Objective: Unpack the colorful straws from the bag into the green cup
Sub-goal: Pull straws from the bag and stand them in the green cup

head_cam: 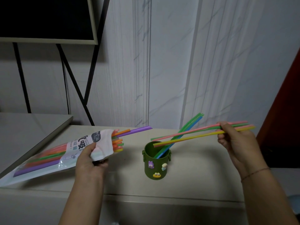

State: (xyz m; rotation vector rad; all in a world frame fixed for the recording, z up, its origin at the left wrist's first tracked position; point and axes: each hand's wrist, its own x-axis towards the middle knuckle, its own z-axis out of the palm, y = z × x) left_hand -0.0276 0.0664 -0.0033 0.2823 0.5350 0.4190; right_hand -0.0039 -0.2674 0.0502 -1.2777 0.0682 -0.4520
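Pale counter [194, 168] ran below a white marbled wall, and on it your job stood partly done. You held a small bunch of straws [194, 138], pink, green and yellow, almost level, with their free ends hanging just over the mouth of the green cup [156, 161] but not yet inside it. A few green and blue straws [191, 125] leaned in the cup, slanting up to the right. Left of the cup, the bag [48, 159] stretched away with its open mouth turned toward the cup, and many more straws poked out of it, a purple one [138, 129] farthest. I judge you were at the loading step for one handful, with most of the pack left to move. Your next move called for tipping the bunch upright, leading ends down, and lowering it into the cup without toppling the cup or flicking out the straws leaning there; the cup looked light and narrow. Your right hand [233, 138] pinched the bunch near its far end, thumb and curled fingers closed round it, wrist raised to the right of the cup. Your left hand [90, 161] clutched the bag by its opened lip, fingers curled into the film, forearm reaching in from below.
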